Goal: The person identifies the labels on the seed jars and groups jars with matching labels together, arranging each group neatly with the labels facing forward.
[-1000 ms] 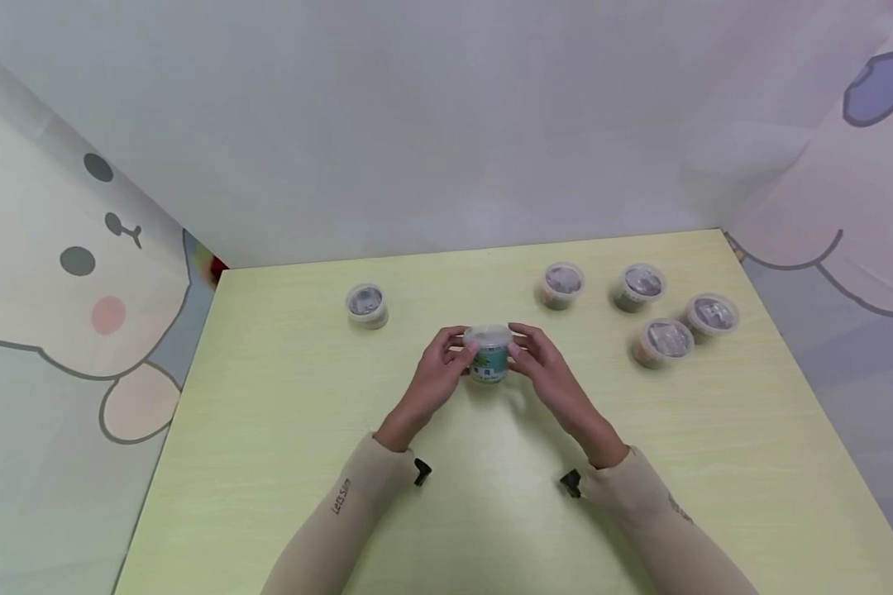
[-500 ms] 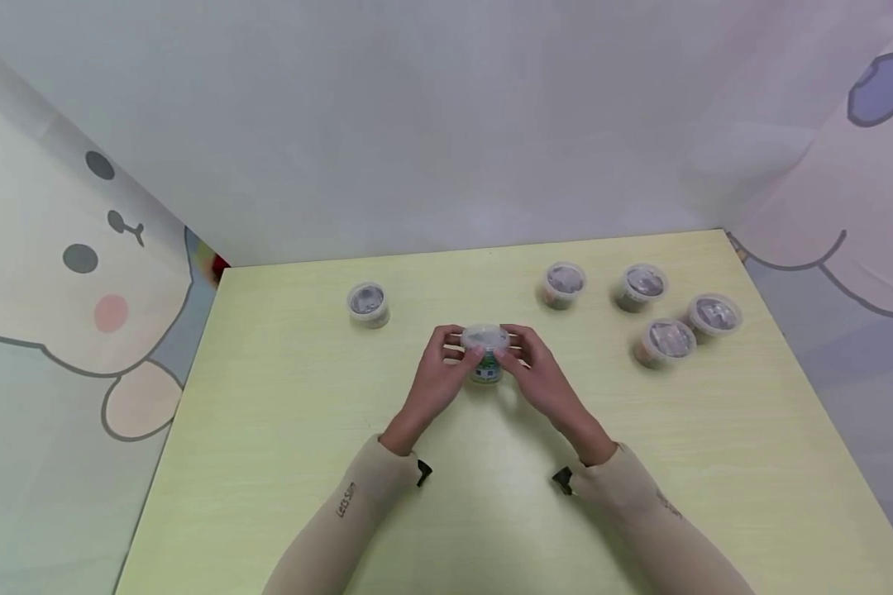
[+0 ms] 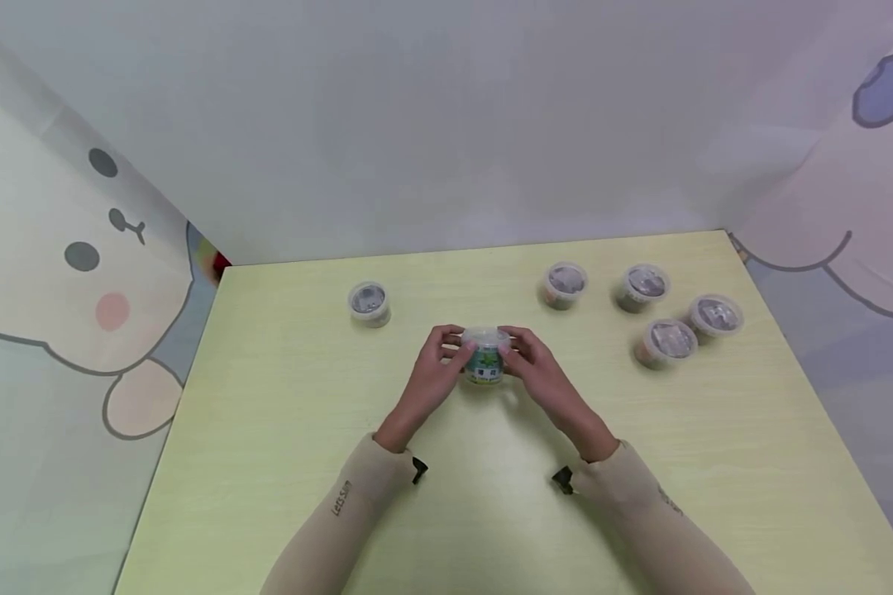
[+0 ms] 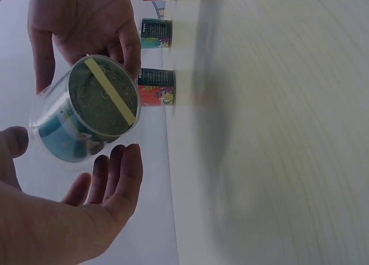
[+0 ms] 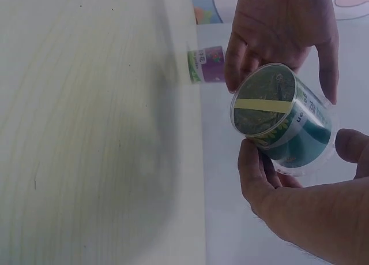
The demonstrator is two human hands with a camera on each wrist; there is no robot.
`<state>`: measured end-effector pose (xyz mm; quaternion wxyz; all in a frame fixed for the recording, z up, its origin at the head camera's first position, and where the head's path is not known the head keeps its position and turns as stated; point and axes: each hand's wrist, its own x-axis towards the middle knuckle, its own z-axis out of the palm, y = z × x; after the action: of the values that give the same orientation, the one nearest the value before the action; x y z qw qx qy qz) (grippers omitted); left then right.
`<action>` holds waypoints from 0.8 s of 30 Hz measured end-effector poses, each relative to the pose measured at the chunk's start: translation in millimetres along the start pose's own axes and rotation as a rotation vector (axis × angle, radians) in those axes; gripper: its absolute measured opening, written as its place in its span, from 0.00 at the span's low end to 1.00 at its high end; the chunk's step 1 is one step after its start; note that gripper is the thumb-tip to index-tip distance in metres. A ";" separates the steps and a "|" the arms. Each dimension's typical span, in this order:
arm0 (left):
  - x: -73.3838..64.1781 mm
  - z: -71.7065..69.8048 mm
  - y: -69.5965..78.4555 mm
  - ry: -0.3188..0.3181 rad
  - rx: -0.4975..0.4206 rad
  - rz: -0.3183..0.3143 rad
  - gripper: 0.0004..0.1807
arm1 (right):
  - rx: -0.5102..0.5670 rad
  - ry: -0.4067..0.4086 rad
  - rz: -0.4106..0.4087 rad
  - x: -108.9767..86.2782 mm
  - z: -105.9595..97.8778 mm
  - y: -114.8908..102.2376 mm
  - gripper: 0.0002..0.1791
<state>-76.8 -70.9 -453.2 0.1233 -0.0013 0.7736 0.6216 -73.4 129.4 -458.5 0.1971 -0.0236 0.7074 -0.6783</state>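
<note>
A small clear plastic cup (image 3: pixel 485 364) with a pale lid and a teal label stands between the two hands in the head view, held just above the table. On its left side the left hand (image 3: pixel 433 378) grips it, the thumb near the rim. Opposite, the right hand (image 3: pixel 549 382) holds the other side with thumb and fingers. From below, the left wrist view shows the cup's round base (image 4: pixel 104 97), dark contents behind it and a pale yellow strip across it. The cup's tilted body, with a printed label (image 5: pixel 297 135), shows in the right wrist view.
The light yellow table (image 3: pixel 268 413) carries several similar lidded cups. One cup (image 3: pixel 369 304) stands at the back left. Another cup (image 3: pixel 564 285) is right of centre at the back, with a cluster including a front cup (image 3: pixel 666 343) farther right. A white wall (image 3: pixel 446 124) rises behind.
The right hand has come slightly left, its thumb moving onto the cup's front. The cup has turned, so its label's green picture now faces the front. The other cups stay in place.
</note>
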 end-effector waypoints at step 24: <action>6.8 -27.2 -7.8 -0.080 -0.024 0.045 0.27 | -0.023 -0.021 -0.079 22.3 17.3 -5.1 0.28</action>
<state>-87.3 -97.8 -456.7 0.1401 0.0396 0.7605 0.6328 -89.8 105.8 -459.1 0.1773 -0.0610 0.7117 -0.6770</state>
